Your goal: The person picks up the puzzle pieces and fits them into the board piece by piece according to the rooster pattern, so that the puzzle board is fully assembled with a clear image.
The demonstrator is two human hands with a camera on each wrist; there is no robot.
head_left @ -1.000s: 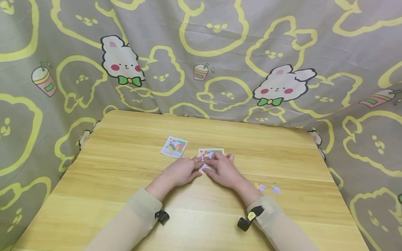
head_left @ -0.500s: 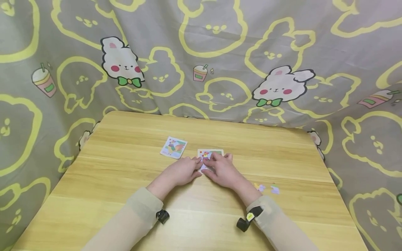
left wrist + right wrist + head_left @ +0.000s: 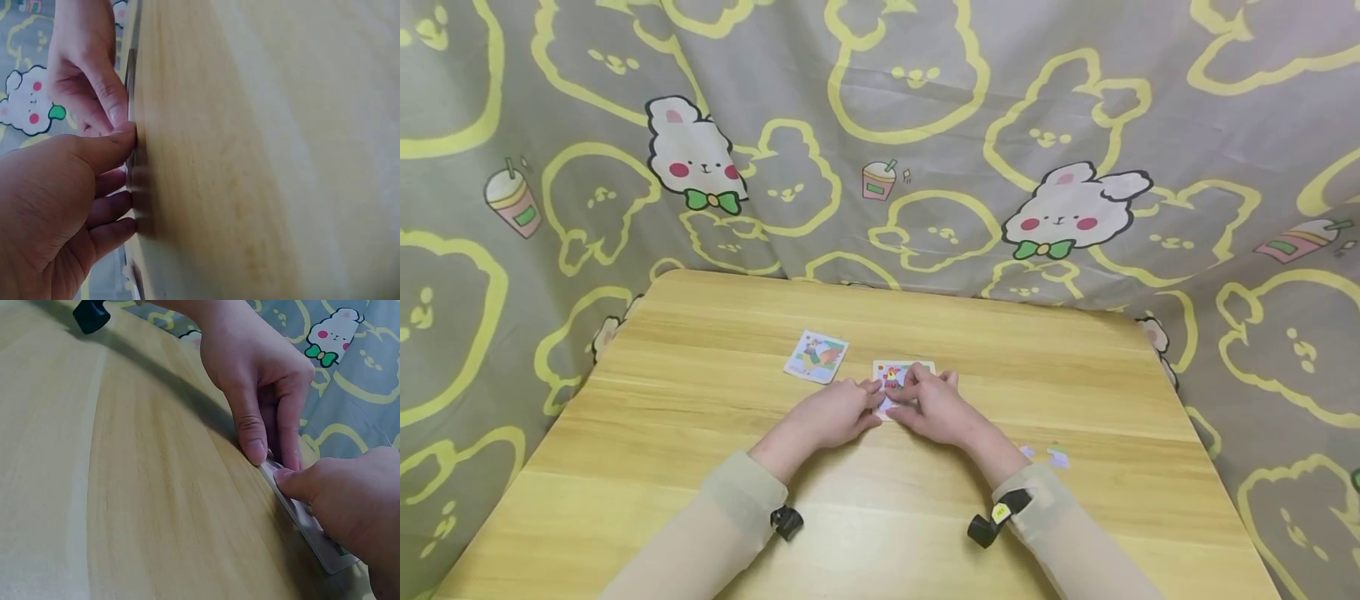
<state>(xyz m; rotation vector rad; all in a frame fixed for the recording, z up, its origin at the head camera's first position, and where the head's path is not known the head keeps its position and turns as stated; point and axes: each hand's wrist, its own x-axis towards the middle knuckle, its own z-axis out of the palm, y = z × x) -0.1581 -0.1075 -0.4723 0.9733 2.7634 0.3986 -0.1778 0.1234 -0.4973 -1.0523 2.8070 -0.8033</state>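
A small jigsaw board [image 3: 893,366] with a pale rim and a chicken picture lies flat mid-table. My left hand [image 3: 842,412] holds its left side, thumb at the near corner and fingers along the edge. Over the right part bends my right hand [image 3: 943,412], with thumb and fingertips down on the picture. In the right wrist view, its thumb presses on the board [image 3: 306,525] beside the left hand [image 3: 259,369]. Whether a piece is between the right fingers I cannot tell; the hand covers much of the picture.
A square card [image 3: 817,356] with a similar chicken picture lies left of and behind the board. Loose puzzle pieces [image 3: 1057,457] lie to the right, partly behind the right forearm. A patterned curtain [image 3: 940,167] hangs around the wooden table [image 3: 737,325].
Both hands stay at the board with only slight finger shifts on the right. The view has tilted up a little, and the right forearm now covers more of the loose pieces.
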